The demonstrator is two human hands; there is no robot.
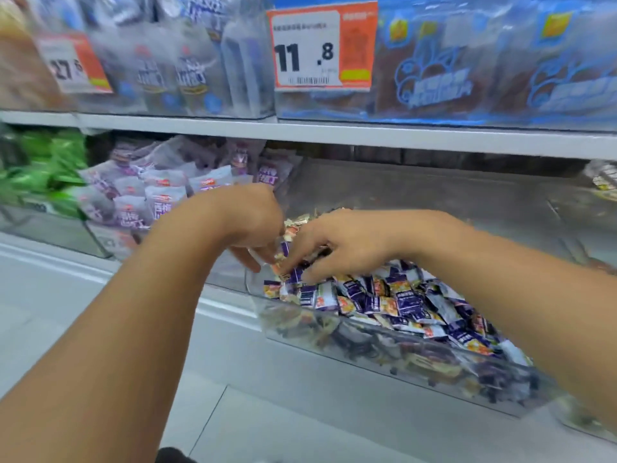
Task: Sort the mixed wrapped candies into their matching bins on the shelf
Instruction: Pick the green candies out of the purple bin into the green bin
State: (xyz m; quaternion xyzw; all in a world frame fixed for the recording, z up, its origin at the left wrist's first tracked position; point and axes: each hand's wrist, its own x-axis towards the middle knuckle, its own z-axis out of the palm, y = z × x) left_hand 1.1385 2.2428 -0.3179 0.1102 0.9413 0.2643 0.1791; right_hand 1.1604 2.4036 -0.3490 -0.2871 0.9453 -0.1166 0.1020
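A clear plastic bin [417, 354] on the lower shelf holds several small wrapped candies [400, 302] in purple, white and orange. My right hand [344, 243] reaches into the bin's left end, fingers curled down among the candies and touching them; whether it holds one is hidden. My left hand [253, 218] hovers at the bin's left rim with fingers bent downward, close to the right hand's fingertips. The view is blurred, so its grip is unclear. Left of this bin, another bin [100, 237] holds larger white and purple packets [160, 195].
Green packets [43, 168] fill a bin at the far left. The upper shelf [334, 132] carries bagged goods and two price tags, one reading 11.8 [307, 48]. Pale floor tiles [233, 412] lie below the shelf.
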